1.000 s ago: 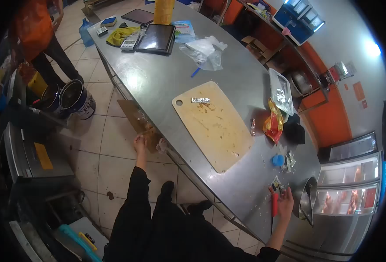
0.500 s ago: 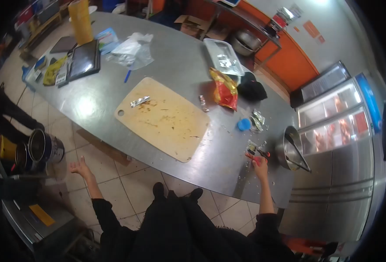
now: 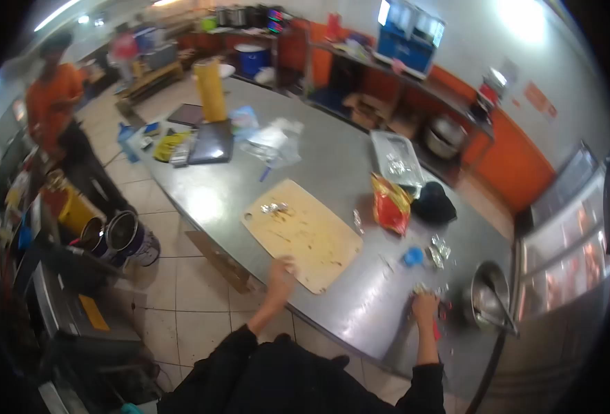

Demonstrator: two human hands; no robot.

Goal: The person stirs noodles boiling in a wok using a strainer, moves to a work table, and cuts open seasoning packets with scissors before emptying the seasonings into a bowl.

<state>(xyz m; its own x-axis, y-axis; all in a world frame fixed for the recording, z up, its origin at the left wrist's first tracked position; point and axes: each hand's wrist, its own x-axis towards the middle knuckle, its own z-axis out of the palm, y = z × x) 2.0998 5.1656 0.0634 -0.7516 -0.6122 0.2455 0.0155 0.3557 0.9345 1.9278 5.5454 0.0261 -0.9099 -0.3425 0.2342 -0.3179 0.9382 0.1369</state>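
My left hand is over the near edge of the tan cutting board. Motion blur smears its fingers. A crumpled piece of foil lies on the stained board. At the table's right part, my right hand reaches down with bent fingers to small scraps on the metal top; what is under the fingertips is hidden. A red-handled tool, apparently scissors, shows right beside this hand. Nearby are a blue cap, crumpled silver wrappers and a metal bowl with a long handle sticking out.
A red and gold bag, a black cloth item and a foil-lined tray occupy the far right. A dark flat case, a yellow cylinder and a plastic bag are far left. Buckets and a person stand left.
My left hand has come from beyond the table edge to the cutting board. My right hand has shifted its grasp around the red-handled tool. The view has tilted up and turned left.
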